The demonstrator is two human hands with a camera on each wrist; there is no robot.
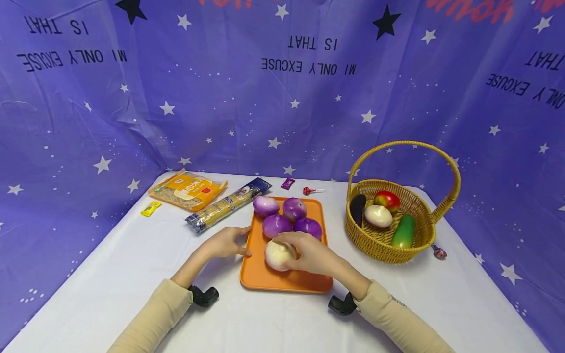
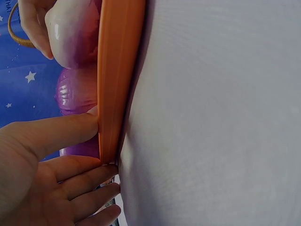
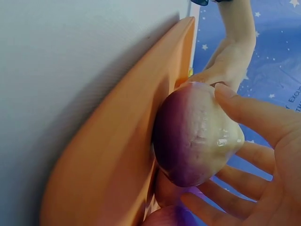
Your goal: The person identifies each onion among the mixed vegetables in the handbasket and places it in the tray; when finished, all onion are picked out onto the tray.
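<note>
My right hand [image 1: 311,252] grips a purple-and-white onion [image 1: 277,256] over the near half of an orange tray [image 1: 287,282]. In the right wrist view, the thumb lies against the pale side of this onion [image 3: 197,136] and the other fingers reach around its far side. Several purple onions [image 1: 277,226] sit together in the far half of the tray. My left hand [image 1: 225,242] is at the tray's left edge, fingers extended. Its thumb and fingertips touch the rim in the left wrist view, around the orange wall [image 2: 115,84].
A wicker basket [image 1: 375,250] with a tall handle stands right, holding an eggplant [image 1: 357,210], a red-yellow fruit [image 1: 387,200], a whitish onion [image 1: 378,216] and a green vegetable [image 1: 404,231]. Left lie a pasta pack [image 1: 229,203], an orange bag [image 1: 190,189] and candy [image 1: 151,209]. A lollipop [image 1: 307,190] lies behind.
</note>
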